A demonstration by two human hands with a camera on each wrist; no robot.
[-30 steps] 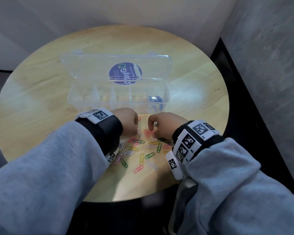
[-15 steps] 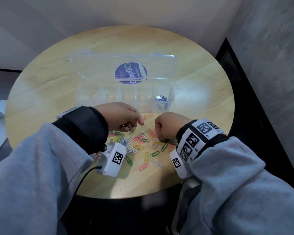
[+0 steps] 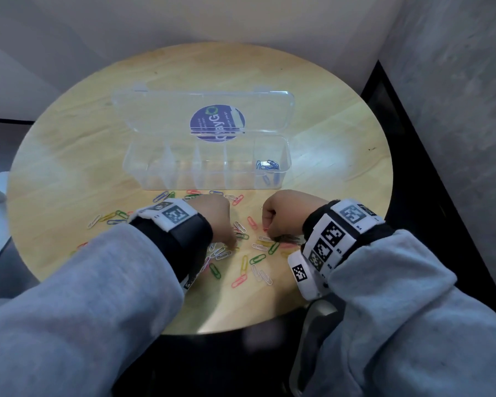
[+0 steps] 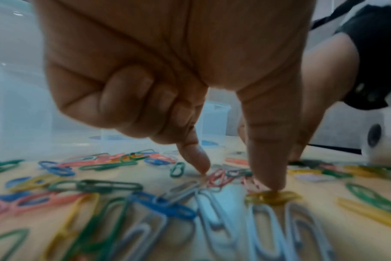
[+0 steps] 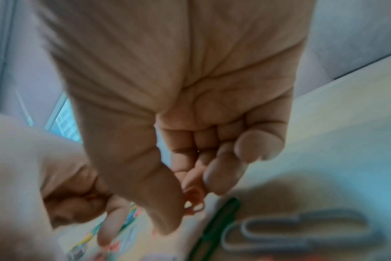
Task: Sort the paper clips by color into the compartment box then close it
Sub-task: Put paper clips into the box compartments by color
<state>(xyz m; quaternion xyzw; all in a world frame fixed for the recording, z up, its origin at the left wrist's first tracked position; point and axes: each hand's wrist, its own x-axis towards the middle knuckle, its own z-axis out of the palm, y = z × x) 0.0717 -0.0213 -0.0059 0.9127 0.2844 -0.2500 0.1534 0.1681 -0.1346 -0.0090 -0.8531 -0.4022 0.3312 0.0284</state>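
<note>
The clear compartment box [image 3: 206,183] lies open on the round wooden table [image 3: 69,173], its lid [image 3: 155,116] folded back. Blue clips [image 3: 267,165] lie in its rightmost compartment. Loose coloured paper clips [image 3: 254,259] are scattered in front of the box. My left hand [image 3: 232,242] [image 4: 237,178] points its forefinger and thumb down into the pile. The thumb presses a yellow clip [image 4: 272,196], with pink clips [image 4: 219,177] between the two tips. My right hand [image 3: 267,228] [image 5: 190,204] pinches a pink clip [image 5: 193,203] between thumb and forefinger, just above the table.
A green clip [image 5: 219,217] and a white clip [image 5: 301,229] lie right under my right hand. More clips [image 3: 112,217] spread to the left past my left wrist. A wall stands close behind the table, and a dark floor gap runs along the right.
My left hand has drawn back from near the box front and come down onto the pile, palm turned down. My right hand has stayed where it was.
</note>
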